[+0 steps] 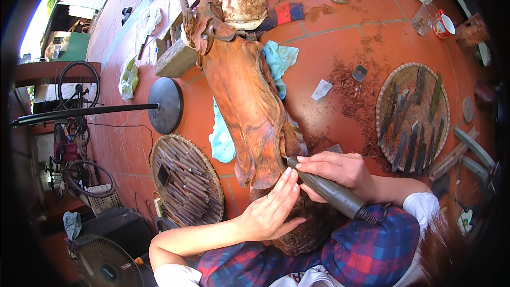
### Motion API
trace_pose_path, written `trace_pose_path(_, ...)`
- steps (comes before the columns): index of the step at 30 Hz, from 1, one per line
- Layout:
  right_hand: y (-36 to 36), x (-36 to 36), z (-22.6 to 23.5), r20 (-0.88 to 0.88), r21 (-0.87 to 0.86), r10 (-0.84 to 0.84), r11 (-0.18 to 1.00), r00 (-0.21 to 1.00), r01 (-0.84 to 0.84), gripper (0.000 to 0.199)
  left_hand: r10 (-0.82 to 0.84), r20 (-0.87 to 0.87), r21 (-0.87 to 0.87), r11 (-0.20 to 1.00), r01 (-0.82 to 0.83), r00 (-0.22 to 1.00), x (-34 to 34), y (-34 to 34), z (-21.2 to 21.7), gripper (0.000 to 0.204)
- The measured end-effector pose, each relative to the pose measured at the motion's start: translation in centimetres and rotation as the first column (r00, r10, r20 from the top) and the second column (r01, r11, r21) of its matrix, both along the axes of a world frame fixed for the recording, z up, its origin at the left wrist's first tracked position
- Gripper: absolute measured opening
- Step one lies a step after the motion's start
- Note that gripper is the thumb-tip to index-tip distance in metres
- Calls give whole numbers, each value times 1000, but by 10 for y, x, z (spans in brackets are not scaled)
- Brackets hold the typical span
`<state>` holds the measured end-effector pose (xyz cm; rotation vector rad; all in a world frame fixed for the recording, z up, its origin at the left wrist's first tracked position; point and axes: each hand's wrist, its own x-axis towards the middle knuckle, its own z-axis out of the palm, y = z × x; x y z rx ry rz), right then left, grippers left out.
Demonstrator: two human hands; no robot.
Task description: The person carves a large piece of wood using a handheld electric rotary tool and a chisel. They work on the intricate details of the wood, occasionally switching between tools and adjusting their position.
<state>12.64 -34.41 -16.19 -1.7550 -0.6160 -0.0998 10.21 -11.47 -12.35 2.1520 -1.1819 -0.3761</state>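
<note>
A carved reddish-brown wooden figure (241, 101) lies lengthwise in front of me, its near end between my hands. My right hand (342, 171) is closed around a dark handheld rotary tool (330, 188), whose thin tip meets the wood at the figure's near edge. My left hand (271, 210) has its fingers stretched out side by side, with the fingertips against the front end of the tool. Beneath my hands a darker part with carved curls (295, 239) rests by my lap. The fine detail at the tip is too small to make out.
At left, a round woven tray (164, 149) holds many chisels (188, 180); a black stand base (166, 105) sits beyond it. On the right, another woven tray (380, 109) holds flat files (411, 146). Blue cloths (220, 138) touch the figure. Wood dust (348, 95) covers the tiles.
</note>
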Motion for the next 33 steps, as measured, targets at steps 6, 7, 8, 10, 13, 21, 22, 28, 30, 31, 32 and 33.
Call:
trace_pose_path(6, -5, -3, 4, -73, 19, -5, 1000, 997, 7, 40, -24, -31, -1, 1000, 24, 999, -3, -2, -5, 107)
trace_pose_path(7, -4, -2, 3, -79, 34, -23, 999, 997, 26, 39, -11, -33, -19, 1000, 10, 999, -2, -3, -7, 108)
trace_pose_path(8, -3, -1, 2, -84, 48, -41, 998, 996, 46, 38, 2, -35, -38, 999, -3, 999, 0, -4, -9, 108)
trace_pose_path(10, -2, 3, -1, -83, 80, -85, 993, 993, 91, 37, 17, -54, 15, 1000, -16, 998, 4, -6, -9, 108)
trace_pose_path(13, -1, 6, -11, -73, 154, -154, 974, 985, 164, 35, 32, -120, 211, 978, -6, 992, 8, -14, 3, 106)
trace_pose_path(21, -14, 4, -20, -463, 278, 43, 955, 886, 99, 25, 33, -115, 333, 943, 7, 993, 11, -24, 9, 102)
trace_pose_path(22, -14, 3, -24, -525, 329, 73, 936, 848, 124, 25, 38, -111, 333, 943, 1, 993, 13, -26, 11, 102)
trace_pose_path(28, -12, 5, -31, -721, 478, 224, 846, 655, 237, 26, 118, -131, 416, 908, -54, 984, 21, -41, 16, 102)
trace_pose_path(30, -7, 4, -41, -723, 546, 270, 787, 636, 286, 25, 144, -126, 435, 897, -75, 982, 26, -47, 19, 101)
trace_pose_path(31, -5, 3, -45, -727, 575, 289, 753, 623, 321, 24, 114, -93, 408, 910, -67, 989, 29, -48, 18, 101)
trace_pose_path(32, -4, 3, -47, -729, 601, 308, 716, 612, 356, 24, 86, -60, 381, 923, -57, 995, 31, -49, 18, 100)
trace_pose_path(33, -5, 3, -47, -714, 635, 346, 686, 609, 355, 24, 60, -25, 355, 934, -47, 998, 32, -50, 18, 99)
